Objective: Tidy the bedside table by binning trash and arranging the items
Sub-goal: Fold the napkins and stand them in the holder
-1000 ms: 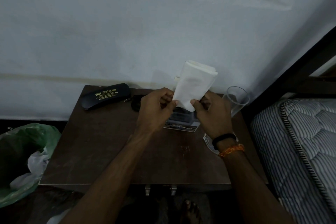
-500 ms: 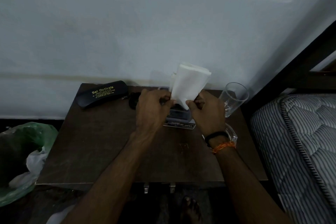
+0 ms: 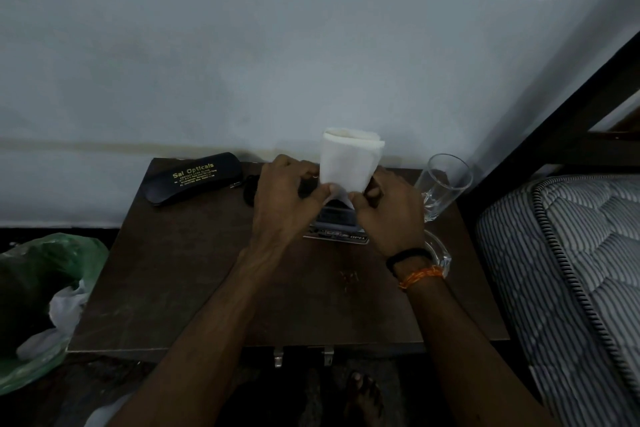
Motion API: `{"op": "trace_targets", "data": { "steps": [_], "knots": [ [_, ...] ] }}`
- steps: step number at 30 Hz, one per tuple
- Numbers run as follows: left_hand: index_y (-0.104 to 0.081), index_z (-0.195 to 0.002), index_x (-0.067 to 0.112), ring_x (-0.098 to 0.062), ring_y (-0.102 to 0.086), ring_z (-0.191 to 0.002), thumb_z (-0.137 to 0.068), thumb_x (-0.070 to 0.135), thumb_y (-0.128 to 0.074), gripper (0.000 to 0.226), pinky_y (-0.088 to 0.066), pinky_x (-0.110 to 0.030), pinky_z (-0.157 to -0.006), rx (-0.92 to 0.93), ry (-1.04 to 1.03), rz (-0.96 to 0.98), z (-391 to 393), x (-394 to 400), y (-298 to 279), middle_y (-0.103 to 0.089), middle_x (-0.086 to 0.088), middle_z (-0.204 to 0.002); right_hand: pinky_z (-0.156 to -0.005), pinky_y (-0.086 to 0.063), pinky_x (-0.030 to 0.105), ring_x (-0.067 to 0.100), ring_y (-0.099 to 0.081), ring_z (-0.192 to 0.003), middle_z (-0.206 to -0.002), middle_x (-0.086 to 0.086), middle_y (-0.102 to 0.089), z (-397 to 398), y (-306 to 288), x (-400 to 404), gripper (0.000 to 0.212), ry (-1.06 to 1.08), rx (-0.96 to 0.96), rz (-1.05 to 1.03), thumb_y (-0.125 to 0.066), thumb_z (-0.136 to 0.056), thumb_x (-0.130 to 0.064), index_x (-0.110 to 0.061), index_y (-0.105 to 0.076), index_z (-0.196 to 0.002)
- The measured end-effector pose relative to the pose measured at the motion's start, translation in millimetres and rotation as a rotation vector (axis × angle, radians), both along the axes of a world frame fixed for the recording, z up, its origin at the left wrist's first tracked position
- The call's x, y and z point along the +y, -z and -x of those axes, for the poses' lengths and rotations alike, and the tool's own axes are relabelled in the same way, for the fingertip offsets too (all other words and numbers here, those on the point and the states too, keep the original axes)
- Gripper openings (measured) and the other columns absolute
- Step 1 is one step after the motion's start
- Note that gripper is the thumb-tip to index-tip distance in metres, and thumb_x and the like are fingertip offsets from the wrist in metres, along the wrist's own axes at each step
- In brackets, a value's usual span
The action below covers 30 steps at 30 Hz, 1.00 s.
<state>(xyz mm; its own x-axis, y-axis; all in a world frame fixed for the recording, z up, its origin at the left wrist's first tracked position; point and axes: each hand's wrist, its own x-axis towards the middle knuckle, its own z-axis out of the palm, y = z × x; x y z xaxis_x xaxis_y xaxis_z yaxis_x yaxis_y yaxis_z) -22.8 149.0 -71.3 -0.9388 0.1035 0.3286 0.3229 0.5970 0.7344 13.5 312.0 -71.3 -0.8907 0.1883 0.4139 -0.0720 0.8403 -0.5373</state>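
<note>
Left hand [image 3: 284, 198]: fingers curled, thumb and forefinger pinching the lower left edge of the folded tissue; fingertips hidden behind the knuckles.
Right hand [image 3: 388, 211]: pinching the lower right edge of the same tissue; a black band and an orange thread sit on the wrist; the fingers are mostly hidden under the palm.
Foot [image 3: 363, 395]: bare toes on the dark floor below the counter's front edge; only part of it shows, the rest is lost in shadow.
Bin bag [image 3: 52, 260]: green, at the lower left beside the counter; cut off by the frame edge; pale crumpled matter inside, kind unclear.
Counter [image 3: 180, 288]: dark wood top; two small metal fittings hang at the front edge.
Mattress [image 3: 571, 270]: striped and quilted, at the right, cut off by the frame.
Glass dish [image 3: 441, 255]: clear, just beside the right wrist, largely hidden by it.
Box [image 3: 337, 222]: small, printed, lying flat beneath both hands; only its near edge shows, lettering too small to read in full.
Folded tissue [image 3: 346, 163]: white, held upright above the box, between the two hands, over the back middle of the counter.
Dark object [image 3: 248, 189]: small, left of the left hand, partly hidden; cannot tell what it is.
Spectacle case [image 3: 194, 178]: black with gold lettering, lying at the back left corner.
Drinking glass [image 3: 443, 184]: clear, upright at the back right, near the right hand.
Wall [image 3: 242, 62]: pale, stained, behind everything.
</note>
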Motion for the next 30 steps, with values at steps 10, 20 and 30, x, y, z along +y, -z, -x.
{"op": "trace_targets", "data": {
  "steps": [10,20,30],
  "knots": [
    [-0.078,-0.09,0.017,-0.023,-0.044,-0.102,-0.076,0.036,-0.079,0.024,-0.035,-0.028,-0.082,-0.029,-0.013,0.082,-1.2,0.1,3.8,-0.049,0.004,-0.095,-0.072,-0.058,0.038,0.016,-0.067,-0.083,-0.091,0.002,-0.074,0.7,-3.1,-0.1,0.015,0.038,0.088,0.247,-0.067,-0.09,-0.025,-0.014,-0.068,-0.099],
    [-0.073,-0.095,0.023,-0.011,-0.063,-0.084,-0.076,0.041,-0.077,0.026,-0.053,-0.039,-0.077,0.024,0.002,-0.136,0.7,-2.8,-3.3,-0.069,0.011,-0.087,-0.068,-0.057,0.039,0.017,-0.066,-0.077,-0.081,0.003,-0.072,1.3,-2.6,2.9,0.014,0.034,0.066,0.216,-0.07,-0.088,-0.023,-0.01,-0.066,-0.084],
    [-0.073,-0.074,0.016,0.004,-0.052,-0.061,-0.077,0.03,-0.08,0.016,-0.034,-0.006,-0.056,0.032,0.025,-0.054,0.7,-3.0,-2.0,-0.06,0.011,-0.063,-0.076,-0.057,0.041,0.02,-0.067,-0.086,-0.09,0.0,-0.075,3.4,5.8,5.6,0.009,-0.001,0.017,0.181,-0.072,-0.085,-0.02,-0.017,-0.071,-0.093]
  ]
}}
